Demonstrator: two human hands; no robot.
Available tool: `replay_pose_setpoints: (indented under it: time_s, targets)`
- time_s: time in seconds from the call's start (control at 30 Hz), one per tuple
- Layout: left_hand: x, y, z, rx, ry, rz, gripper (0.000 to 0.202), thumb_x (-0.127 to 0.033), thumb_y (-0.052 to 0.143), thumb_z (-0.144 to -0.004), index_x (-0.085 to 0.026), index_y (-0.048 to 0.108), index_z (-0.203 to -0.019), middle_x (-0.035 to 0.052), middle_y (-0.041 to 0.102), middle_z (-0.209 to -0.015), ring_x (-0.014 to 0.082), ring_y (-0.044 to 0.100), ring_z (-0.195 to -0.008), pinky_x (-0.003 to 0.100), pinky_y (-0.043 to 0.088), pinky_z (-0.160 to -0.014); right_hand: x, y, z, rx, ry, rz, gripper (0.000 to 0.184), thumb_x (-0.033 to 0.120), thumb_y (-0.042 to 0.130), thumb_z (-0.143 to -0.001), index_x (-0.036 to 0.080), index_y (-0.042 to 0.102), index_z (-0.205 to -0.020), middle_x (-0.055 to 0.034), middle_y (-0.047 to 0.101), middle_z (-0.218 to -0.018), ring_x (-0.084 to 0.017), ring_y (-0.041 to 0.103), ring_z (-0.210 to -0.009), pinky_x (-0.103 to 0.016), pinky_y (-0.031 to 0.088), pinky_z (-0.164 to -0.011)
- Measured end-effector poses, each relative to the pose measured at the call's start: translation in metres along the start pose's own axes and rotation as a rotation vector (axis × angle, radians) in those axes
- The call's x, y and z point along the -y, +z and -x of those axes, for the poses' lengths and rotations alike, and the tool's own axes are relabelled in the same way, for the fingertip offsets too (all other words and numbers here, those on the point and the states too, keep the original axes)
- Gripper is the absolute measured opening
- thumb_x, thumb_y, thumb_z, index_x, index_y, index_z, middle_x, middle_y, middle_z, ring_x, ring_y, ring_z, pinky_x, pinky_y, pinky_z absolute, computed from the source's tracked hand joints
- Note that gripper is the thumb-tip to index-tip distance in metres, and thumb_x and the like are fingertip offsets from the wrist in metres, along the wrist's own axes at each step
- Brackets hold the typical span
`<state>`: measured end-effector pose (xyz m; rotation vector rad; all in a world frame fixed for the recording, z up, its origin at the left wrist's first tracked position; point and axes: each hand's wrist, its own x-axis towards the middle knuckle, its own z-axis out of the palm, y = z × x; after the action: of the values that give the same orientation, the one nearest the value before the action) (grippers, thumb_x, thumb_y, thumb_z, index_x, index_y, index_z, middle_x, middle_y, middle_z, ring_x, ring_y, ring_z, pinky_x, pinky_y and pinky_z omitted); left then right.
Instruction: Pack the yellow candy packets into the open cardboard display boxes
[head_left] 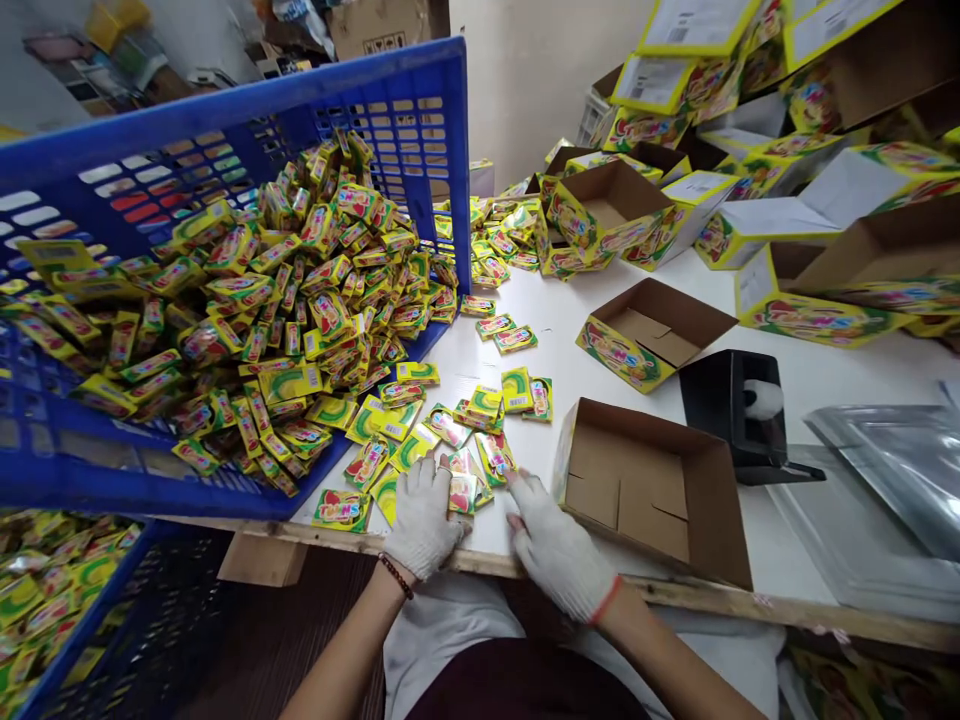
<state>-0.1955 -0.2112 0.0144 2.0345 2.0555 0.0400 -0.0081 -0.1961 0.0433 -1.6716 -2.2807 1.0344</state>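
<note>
Both my hands wear white knit gloves at the table's near edge. My left hand lies on small yellow-green candy packets, fingers curled round a few of them. My right hand rests just right of the same packets, fingers touching them and partly bent. More loose packets lie scattered on the white table. An empty open cardboard box stands right beside my right hand. A tipped blue plastic crate spills a heap of packets onto the table at the left.
A second open box and a black tape dispenser stand further right. Several folded and empty yellow boxes pile up at the back right. Clear plastic bags lie at the right edge. Another blue crate of packets sits below left.
</note>
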Motion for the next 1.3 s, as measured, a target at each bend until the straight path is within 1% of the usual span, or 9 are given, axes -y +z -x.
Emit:
replay_pose_setpoints:
  time_s: [0.17,0.27,0.5,0.6,0.77,0.93,1.07,1.2,1.3]
  targets:
    - [0.021,0.000,0.001,-0.030,0.060,0.136,0.066,-0.024,0.071,-0.075,-0.022,0.046,-0.136,0.0101,0.058,-0.132,0.0279,0.050,-0.127,0.042,0.039,-0.110,0.019,0.006,-0.064,-0.050,0.258,0.277,0.066,0.025,0.050,-0.093,0.014,0.031,-0.156,-0.0257,0.051,-0.138,-0.038,0.049,-0.127,-0.048,0.041,-0.100]
    - [0.021,-0.007,0.003,-0.067,-0.015,0.153,0.049,-0.027,0.071,-0.076,-0.025,0.055,-0.122,0.0079,0.061,-0.120,0.0276,0.056,-0.117,0.041,0.046,-0.103,0.023,0.004,-0.080,-0.016,0.231,0.308,0.069,0.024,0.054,-0.091,0.018,0.031,-0.156,-0.0220,0.057,-0.129,-0.035,0.055,-0.118,-0.043,0.042,-0.095]
    - [0.015,-0.004,-0.002,-0.322,-0.248,0.448,0.048,-0.034,0.077,-0.068,-0.023,0.049,-0.105,0.0053,0.059,-0.104,0.0252,0.061,-0.103,0.040,0.051,-0.091,-0.004,0.013,-0.081,-0.078,0.340,-0.090,0.095,0.023,0.071,-0.073,0.017,0.025,-0.156,-0.0160,0.057,-0.133,-0.027,0.059,-0.116,-0.032,0.045,-0.092]
    - [0.010,0.002,-0.011,-0.289,-0.331,0.518,0.044,-0.035,0.078,-0.069,-0.023,0.047,-0.098,0.0040,0.060,-0.099,0.0234,0.062,-0.096,0.038,0.052,-0.086,-0.012,0.017,-0.072,-0.072,0.345,-0.237,0.080,0.023,0.067,-0.074,0.017,0.036,-0.148,-0.0122,0.067,-0.120,-0.024,0.065,-0.105,-0.032,0.048,-0.088]
    - [-0.011,0.005,-0.016,-0.296,-0.399,0.771,0.017,-0.034,0.050,-0.092,-0.025,0.047,-0.106,0.0055,0.065,-0.105,0.0187,0.064,-0.098,0.032,0.052,-0.088,-0.003,0.022,-0.045,-0.316,0.237,-0.508,0.043,0.047,0.047,-0.088,0.017,0.053,-0.118,-0.0150,0.070,-0.109,-0.027,0.066,-0.100,-0.039,0.052,-0.087]
    - [-0.033,0.007,0.004,-0.209,-0.316,0.878,0.031,-0.034,0.036,-0.098,-0.024,0.051,-0.124,0.0090,0.064,-0.126,0.0225,0.059,-0.117,0.040,0.047,-0.105,0.000,0.023,-0.038,-0.122,0.159,-0.852,0.045,0.056,0.045,-0.087,0.019,0.048,-0.112,-0.0179,0.069,-0.114,-0.027,0.068,-0.097,-0.038,0.056,-0.082]
    - [-0.024,0.014,0.025,-0.152,-0.269,0.958,0.041,-0.038,0.041,-0.096,-0.020,0.053,-0.132,0.0114,0.060,-0.136,0.0242,0.053,-0.128,0.041,0.041,-0.113,-0.007,0.015,-0.053,-0.105,0.243,-0.646,0.039,0.053,0.049,-0.085,0.021,0.050,-0.107,-0.0108,0.071,-0.101,-0.024,0.068,-0.089,-0.034,0.054,-0.075]
    - [-0.013,0.030,0.026,-0.057,-0.341,1.258,0.044,-0.040,0.042,-0.096,-0.018,0.054,-0.133,0.0135,0.061,-0.134,0.0264,0.057,-0.126,0.042,0.046,-0.108,-0.001,0.017,-0.070,0.068,0.288,-0.346,0.025,0.044,0.046,-0.089,0.022,0.055,-0.082,-0.0045,0.068,-0.075,-0.020,0.064,-0.076,-0.030,0.048,-0.068]
    - [-0.016,0.044,0.017,-0.092,-0.330,1.471,0.047,-0.041,0.042,-0.097,-0.017,0.054,-0.135,0.0153,0.063,-0.131,0.0272,0.059,-0.122,0.042,0.048,-0.105,0.003,0.028,-0.078,0.065,0.309,-0.407,0.022,0.041,0.054,-0.086,0.020,0.058,-0.092,-0.0051,0.069,-0.080,-0.019,0.065,-0.077,-0.029,0.048,-0.066]
